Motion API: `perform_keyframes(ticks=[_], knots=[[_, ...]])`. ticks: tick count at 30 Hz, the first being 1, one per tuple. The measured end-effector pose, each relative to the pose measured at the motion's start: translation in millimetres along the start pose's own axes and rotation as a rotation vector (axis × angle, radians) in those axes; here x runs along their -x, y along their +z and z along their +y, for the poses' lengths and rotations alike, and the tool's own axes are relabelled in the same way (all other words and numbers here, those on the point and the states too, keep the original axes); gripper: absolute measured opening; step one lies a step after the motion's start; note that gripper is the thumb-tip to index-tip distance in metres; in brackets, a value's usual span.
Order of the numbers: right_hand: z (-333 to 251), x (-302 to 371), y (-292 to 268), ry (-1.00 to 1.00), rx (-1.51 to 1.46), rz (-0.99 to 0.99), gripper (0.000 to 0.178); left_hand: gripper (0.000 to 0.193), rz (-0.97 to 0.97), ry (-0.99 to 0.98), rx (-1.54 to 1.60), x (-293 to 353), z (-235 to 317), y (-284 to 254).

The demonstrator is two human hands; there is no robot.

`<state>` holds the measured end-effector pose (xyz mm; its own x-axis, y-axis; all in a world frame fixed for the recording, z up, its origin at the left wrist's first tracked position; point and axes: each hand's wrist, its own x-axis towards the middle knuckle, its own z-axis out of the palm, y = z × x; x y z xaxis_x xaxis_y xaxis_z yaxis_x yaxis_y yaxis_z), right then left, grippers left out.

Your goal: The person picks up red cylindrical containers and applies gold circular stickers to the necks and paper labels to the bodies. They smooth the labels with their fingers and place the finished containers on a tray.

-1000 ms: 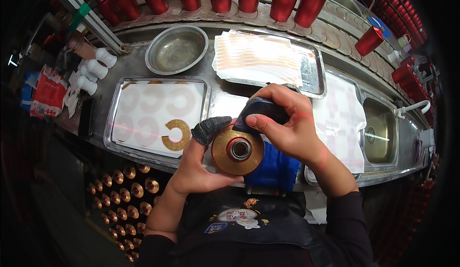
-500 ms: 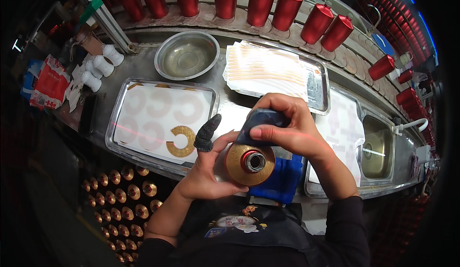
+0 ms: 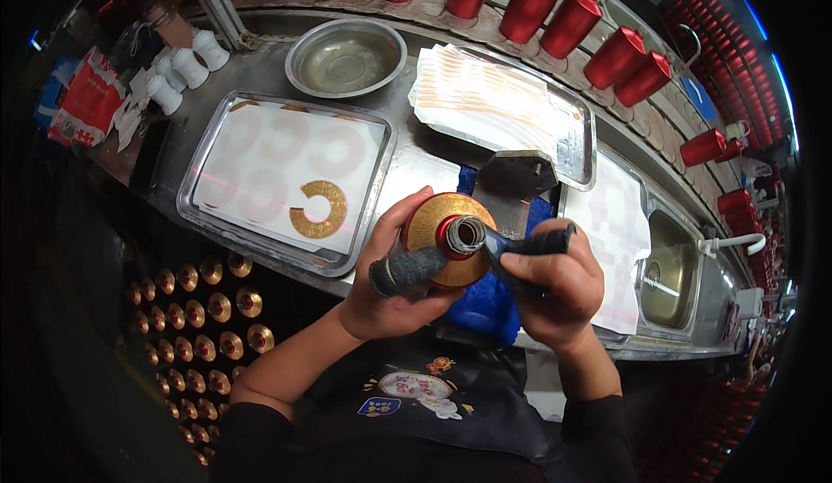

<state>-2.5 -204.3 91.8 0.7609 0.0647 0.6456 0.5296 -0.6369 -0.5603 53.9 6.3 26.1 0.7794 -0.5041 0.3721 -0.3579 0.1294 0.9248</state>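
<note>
A red bottle with a gold shoulder (image 3: 429, 216) and an open threaded neck (image 3: 466, 234) is in my left hand (image 3: 371, 308), its mouth facing up. The fingers wrap round its side, and the thumb, in a dark finger cot (image 3: 406, 272), lies over the gold shoulder. My right hand (image 3: 568, 288) is closed on a dark, flat, scraper-like tool (image 3: 539, 246). That tool's edge is at the right side of the bottle, close beside the neck; whether it touches cannot be told. Left of the bottle, a gold C-shaped decal (image 3: 319, 210) lies on a white sheet in a metal tray (image 3: 184, 190).
Behind the tray stands a metal bowl (image 3: 347, 58) of liquid. Another tray holds stacked decal sheets (image 3: 477, 93). Red bottles (image 3: 530, 6) line a curved conveyor at the back. A sink (image 3: 672, 284) is at right; gold-topped bottles (image 3: 204, 347) stand lower left. A blue cloth (image 3: 485, 310) lies below my hands.
My left thumb has come down onto the gold shoulder. The tool in my right hand has shifted from the shoulder's far side to the right of the neck. The view has shifted too.
</note>
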Motion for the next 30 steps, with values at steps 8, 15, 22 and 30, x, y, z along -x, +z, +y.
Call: perform_keyframes(ticks=[8,15,22,30], knots=[[-26.3,12.6,6.2,-0.113,0.064,0.069,0.029,0.086,0.107,0.214,-0.355,2.3,-8.8,9.9],[-32.3,5.2,25.1,-0.222,0.049,-0.031,0.031,0.090,0.374,0.097,-0.254,3.5,-20.8,34.9],[-34.6,6.8,24.7,-0.256,0.056,-0.011,0.031,0.101,0.159,0.105,-0.310,-2.6,-22.8,10.7],[-39.9,18.3,4.1,0.048,-0.296,-0.207,0.033,0.095,0.043,0.208,-0.399,-21.9,-12.3,2.8]])
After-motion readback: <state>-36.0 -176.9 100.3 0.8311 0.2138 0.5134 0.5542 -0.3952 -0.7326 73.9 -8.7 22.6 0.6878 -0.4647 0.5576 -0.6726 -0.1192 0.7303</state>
